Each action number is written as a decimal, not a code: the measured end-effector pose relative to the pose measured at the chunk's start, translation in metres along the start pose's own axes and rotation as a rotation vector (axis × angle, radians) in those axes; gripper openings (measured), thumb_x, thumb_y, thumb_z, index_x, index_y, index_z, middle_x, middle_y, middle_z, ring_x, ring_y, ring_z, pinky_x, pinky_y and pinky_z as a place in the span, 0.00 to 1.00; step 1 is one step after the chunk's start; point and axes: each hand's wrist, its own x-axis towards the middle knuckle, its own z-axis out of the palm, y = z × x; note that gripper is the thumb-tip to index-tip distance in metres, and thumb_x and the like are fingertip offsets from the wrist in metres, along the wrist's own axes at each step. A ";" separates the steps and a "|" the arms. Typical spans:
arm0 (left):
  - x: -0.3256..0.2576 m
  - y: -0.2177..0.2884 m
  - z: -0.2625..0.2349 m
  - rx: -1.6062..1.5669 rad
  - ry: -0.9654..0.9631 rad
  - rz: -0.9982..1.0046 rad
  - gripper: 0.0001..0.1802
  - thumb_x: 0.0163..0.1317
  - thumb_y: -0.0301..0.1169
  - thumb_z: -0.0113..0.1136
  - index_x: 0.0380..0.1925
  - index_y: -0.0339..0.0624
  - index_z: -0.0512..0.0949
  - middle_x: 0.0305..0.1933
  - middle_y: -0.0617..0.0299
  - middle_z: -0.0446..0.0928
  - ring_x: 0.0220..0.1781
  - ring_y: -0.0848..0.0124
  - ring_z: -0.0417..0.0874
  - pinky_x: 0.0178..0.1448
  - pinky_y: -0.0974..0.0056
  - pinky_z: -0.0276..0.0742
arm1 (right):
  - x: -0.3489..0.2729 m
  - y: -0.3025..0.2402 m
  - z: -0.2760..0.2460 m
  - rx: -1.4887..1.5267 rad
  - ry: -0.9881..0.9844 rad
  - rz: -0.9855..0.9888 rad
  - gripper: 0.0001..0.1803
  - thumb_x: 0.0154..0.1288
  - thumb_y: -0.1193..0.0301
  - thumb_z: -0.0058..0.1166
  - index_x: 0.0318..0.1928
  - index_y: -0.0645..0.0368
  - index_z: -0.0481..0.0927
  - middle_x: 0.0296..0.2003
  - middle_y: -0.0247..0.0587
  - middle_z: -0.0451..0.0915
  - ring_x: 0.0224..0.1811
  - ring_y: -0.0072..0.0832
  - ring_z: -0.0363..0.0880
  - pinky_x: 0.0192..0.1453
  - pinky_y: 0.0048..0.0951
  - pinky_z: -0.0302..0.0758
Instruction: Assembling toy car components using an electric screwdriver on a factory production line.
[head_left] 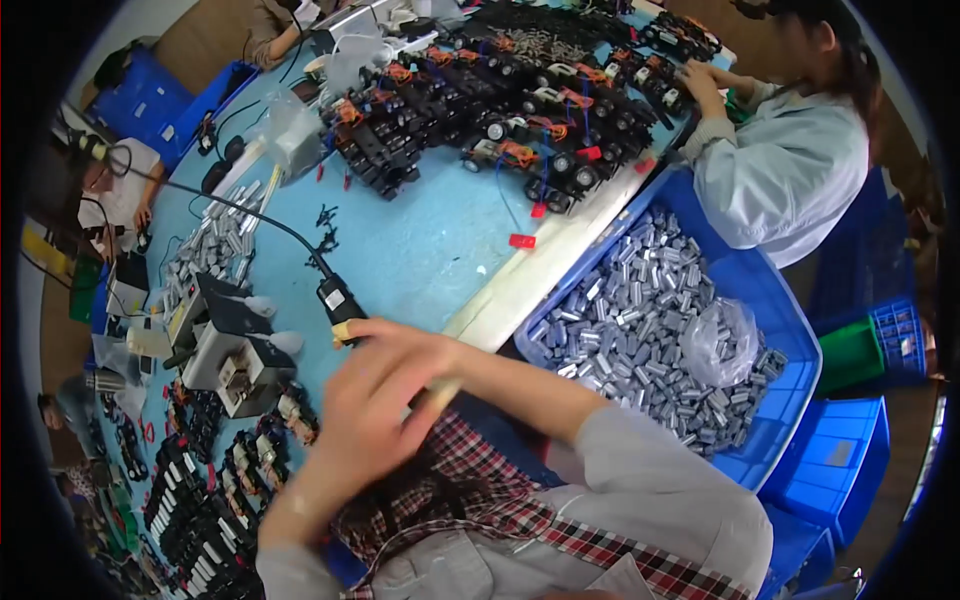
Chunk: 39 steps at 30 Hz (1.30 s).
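Note:
My right hand reaches in from the right in a grey sleeve. It is closed around a black-handled soldering tool, whose black cable runs off to the upper left. My left hand comes up from the lower left and lies just under the right hand, touching its wrist. Its fingers are curled, and I cannot see whether anything is in them. Both hands hover over the near edge of the light blue table, above my plaid shirt.
A blue bin of small grey metal cylinders and a plastic bag stands at the right. A grey box device is left of my hands, with black parts below it. A co-worker handles toy car frames at the far side.

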 end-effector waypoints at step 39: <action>-0.189 0.001 0.031 -0.889 0.519 -0.963 0.13 0.51 0.23 0.56 0.39 0.39 0.72 0.32 0.65 0.75 0.34 0.79 0.73 0.38 0.72 0.70 | 0.019 -0.055 0.075 -0.205 0.026 -0.237 0.14 0.61 0.62 0.43 0.42 0.58 0.68 0.15 0.27 0.60 0.14 0.18 0.58 0.20 0.23 0.59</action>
